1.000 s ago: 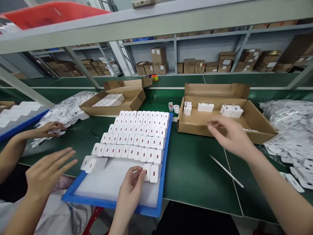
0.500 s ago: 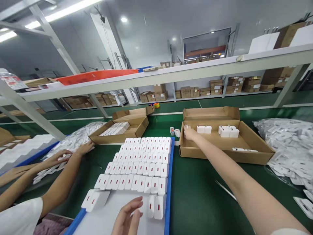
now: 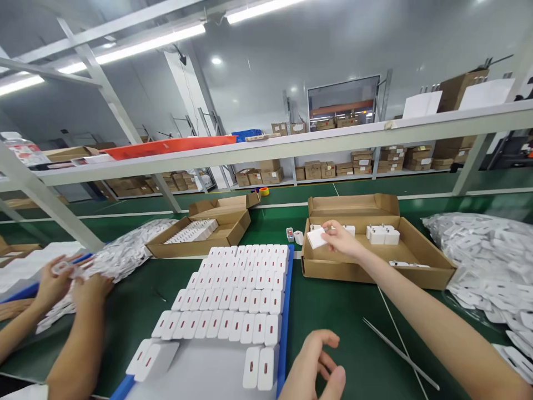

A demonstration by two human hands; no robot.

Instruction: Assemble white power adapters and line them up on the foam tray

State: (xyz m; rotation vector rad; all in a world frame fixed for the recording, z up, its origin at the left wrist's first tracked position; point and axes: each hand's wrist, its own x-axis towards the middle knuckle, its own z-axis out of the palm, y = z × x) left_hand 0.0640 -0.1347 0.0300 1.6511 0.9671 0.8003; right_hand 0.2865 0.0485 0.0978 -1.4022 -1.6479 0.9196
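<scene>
My right hand pinches a white USB charger just above the left end of an open cardboard box. More white chargers stand in that box, some with plug pins showing. My left hand is open with curled fingers apart, over the green table just right of a blue-edged tray. Rows of white chargers with red USB ports fill the tray's far part; its near part shows a bare white surface. Two single chargers stand between tray and box.
Tweezers lie on the green table under my right arm. A plastic bag of white parts sits at the right. Another person's hands handle white parts at the left, near a second charger box. A shelf spans above.
My right hand has risen slightly from the box's left end, now with a charger. My left hand has moved right, from over the tray to beside it. The other person's hands have moved left.
</scene>
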